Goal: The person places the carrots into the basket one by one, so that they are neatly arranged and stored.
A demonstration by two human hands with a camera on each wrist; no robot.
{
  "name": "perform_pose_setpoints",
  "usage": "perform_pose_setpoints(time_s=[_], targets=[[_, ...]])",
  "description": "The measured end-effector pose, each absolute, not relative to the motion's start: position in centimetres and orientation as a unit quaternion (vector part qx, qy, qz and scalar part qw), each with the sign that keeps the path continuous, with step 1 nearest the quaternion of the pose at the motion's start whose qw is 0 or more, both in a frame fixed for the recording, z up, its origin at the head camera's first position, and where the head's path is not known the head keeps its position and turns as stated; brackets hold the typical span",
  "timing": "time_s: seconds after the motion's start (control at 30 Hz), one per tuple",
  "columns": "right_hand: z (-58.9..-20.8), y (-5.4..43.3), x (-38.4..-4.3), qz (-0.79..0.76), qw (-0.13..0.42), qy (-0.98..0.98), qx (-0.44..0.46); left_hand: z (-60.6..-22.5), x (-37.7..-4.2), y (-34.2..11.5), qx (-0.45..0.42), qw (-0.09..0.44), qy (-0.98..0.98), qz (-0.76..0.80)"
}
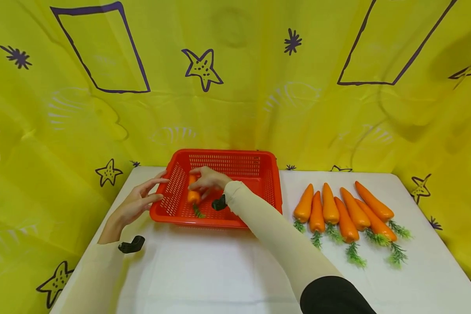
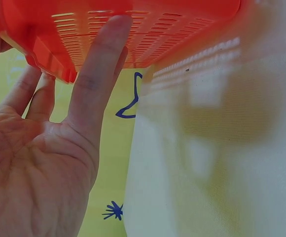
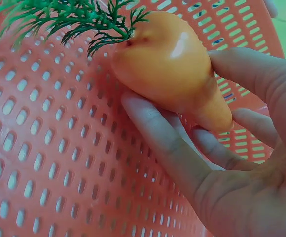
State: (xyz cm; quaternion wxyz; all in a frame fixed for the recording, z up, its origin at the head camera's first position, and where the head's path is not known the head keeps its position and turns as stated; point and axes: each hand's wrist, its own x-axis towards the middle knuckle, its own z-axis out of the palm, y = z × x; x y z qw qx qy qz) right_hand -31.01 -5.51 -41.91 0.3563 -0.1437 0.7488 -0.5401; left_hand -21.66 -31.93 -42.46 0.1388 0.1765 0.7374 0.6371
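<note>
A red plastic basket (image 1: 220,221) with slotted walls stands at the back of the white table. Inside its left part lies an orange carrot (image 1: 194,197) with a green leafy top, the leaves pointing toward the front. My right hand (image 1: 209,181) reaches into the basket and holds this carrot (image 3: 167,64) between thumb and fingers, close to the slotted surface. At the basket's left end, my left hand (image 1: 135,203) touches the rim and outer wall with fingers spread and fairly straight. One extended finger (image 2: 96,74) rests against the slotted outside in the left wrist view.
Several more carrots (image 1: 347,218) with green tops lie side by side on the table's right part, tips toward the back. A yellow curtain (image 1: 235,117) with drawn stars hangs behind and along both sides of the white table (image 1: 204,270).
</note>
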Motion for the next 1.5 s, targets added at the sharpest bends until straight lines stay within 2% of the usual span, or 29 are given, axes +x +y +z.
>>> perform_pose_setpoints(time_s=[0.23, 0.73, 1.17, 1.5], targets=[[-42.3, -5.9, -30.7, -0.552, 0.371, 0.738, -0.118, -42.6, -21.7, -31.7, 0.172, 0.144, 0.744, 0.629], [-42.4, -7.0, -30.2, -0.580, 0.360, 0.726, -0.087, -42.7, -21.4, -31.6, 0.172, 0.141, 0.746, 0.628], [-41.7, -5.9, -30.1, -0.541, 0.365, 0.748, -0.118, -42.7, -21.6, -31.2, 0.175, 0.142, 0.749, 0.623], [-39.2, -3.5, -30.0, -0.449, 0.371, 0.788, -0.202, -42.4, -21.6, -32.1, 0.165, 0.143, 0.756, 0.616]])
